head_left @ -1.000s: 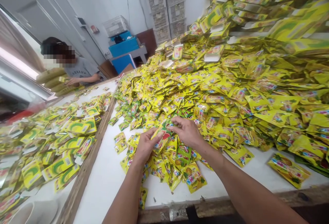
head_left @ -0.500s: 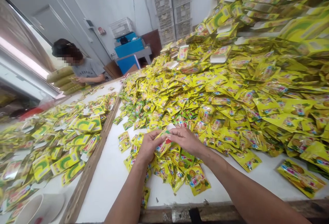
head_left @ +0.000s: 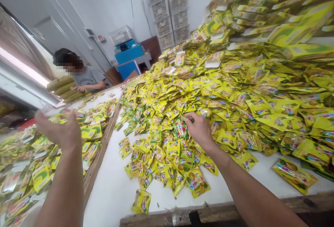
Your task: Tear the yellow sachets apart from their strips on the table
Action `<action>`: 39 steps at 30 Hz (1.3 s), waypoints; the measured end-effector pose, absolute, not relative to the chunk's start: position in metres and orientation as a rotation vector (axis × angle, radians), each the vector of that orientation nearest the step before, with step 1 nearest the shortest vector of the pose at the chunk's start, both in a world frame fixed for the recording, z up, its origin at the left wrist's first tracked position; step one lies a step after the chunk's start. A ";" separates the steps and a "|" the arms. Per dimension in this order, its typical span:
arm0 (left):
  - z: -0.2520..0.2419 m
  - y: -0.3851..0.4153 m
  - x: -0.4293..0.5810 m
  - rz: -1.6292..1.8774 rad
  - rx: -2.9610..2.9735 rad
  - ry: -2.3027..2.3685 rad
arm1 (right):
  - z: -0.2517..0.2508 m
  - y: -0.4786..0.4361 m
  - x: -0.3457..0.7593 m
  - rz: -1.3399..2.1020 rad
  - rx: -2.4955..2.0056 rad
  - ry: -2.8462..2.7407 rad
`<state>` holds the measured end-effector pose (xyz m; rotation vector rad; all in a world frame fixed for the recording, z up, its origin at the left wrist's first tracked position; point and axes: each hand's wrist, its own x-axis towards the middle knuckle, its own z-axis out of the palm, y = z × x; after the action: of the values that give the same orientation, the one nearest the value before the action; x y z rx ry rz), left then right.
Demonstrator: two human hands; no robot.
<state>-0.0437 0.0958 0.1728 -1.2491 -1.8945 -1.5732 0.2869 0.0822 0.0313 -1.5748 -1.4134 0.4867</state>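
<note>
While the right hand (head_left: 199, 129) pinches the green sachet (head_left: 180, 129) against the pile (head_left: 208, 86), the left hand (head_left: 61, 128) spreads its fingers above cartons (head_left: 41, 177); expect light, slippery, pliable handling: grip the sachet's edge

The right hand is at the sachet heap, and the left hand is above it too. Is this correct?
Not the left hand: the head view shows it above the boxes across the wooden strip. The right hand is at the sachet heap.
</note>
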 end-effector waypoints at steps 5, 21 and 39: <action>0.125 0.103 -0.002 -1.561 -1.650 -2.125 | 0.018 0.083 0.279 0.330 -1.708 -1.811; 0.025 0.093 0.083 -0.638 -2.103 -2.607 | 0.013 0.083 0.283 0.512 -1.566 -1.775; 0.033 0.075 0.077 -1.201 -2.083 -2.271 | 0.026 0.085 0.284 0.676 -1.553 -1.319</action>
<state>0.0767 0.0747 0.0330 -2.0832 -2.2714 -1.2009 0.2842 0.0847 0.0263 -1.5529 -1.3189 0.6759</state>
